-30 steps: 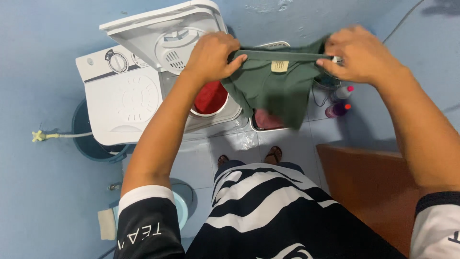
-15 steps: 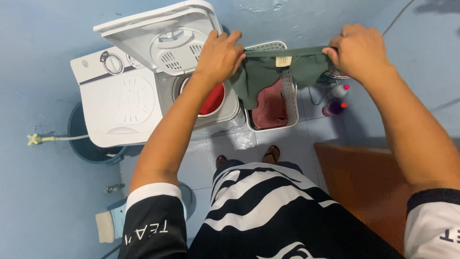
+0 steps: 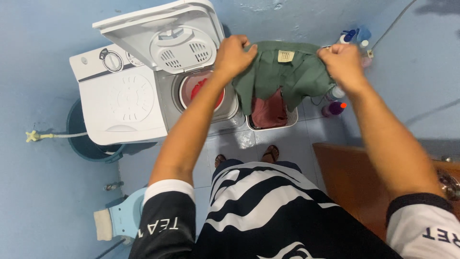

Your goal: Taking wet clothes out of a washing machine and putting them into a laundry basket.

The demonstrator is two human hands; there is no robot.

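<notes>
Cloth stretched between both fists: the dark green fabric garment with a tan label hung with its top edge running left to right, the left hand pinching one corner shut and the right hand clenched on the other. It hung directly above the white slatted plastic laundry basket (pink cloth inside). The left hand was nearer the white twin-tub washing machine, whose open drum seemingly held something red.

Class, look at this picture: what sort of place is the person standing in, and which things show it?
Most likely a home laundry corner: a white twin-tub washing machine with its lid up, a laundry basket of clothes, and detergent bottles on the tiled floor.
</notes>
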